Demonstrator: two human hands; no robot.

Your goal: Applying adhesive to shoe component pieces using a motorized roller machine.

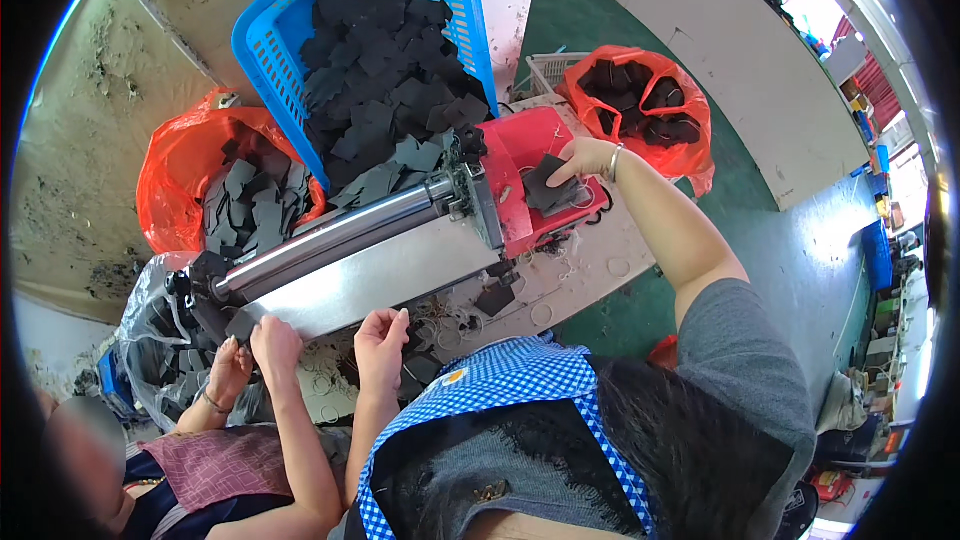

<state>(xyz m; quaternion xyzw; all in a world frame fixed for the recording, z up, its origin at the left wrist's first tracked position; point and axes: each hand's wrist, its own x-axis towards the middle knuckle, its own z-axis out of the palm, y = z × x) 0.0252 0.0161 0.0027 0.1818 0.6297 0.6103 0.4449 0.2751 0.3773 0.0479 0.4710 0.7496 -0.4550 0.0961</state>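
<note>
My right hand (585, 160) grips a black square piece (547, 178) between thumb and fingers, above a small pile of similar pieces (560, 202) on the red housing (530, 135) of a roller machine. My left hand (380, 348) is loosely closed near the front edge of the machine's shiny metal plate (375, 275); what it holds, if anything, cannot be made out. Behind the plate runs a steel roller (335, 237). Another person's two hands (275, 345) (228, 375) are at the plate's left end, with a dark square piece (240, 325) beside them.
Beyond the roller stands a blue plastic basket (262, 40) heaped with black pieces. Red plastic bags of dark pieces stand left (165, 175) and far right (690, 145). A clear bag (140, 305) is at the left. Thin loops and scraps lie on the pale tabletop (600, 260).
</note>
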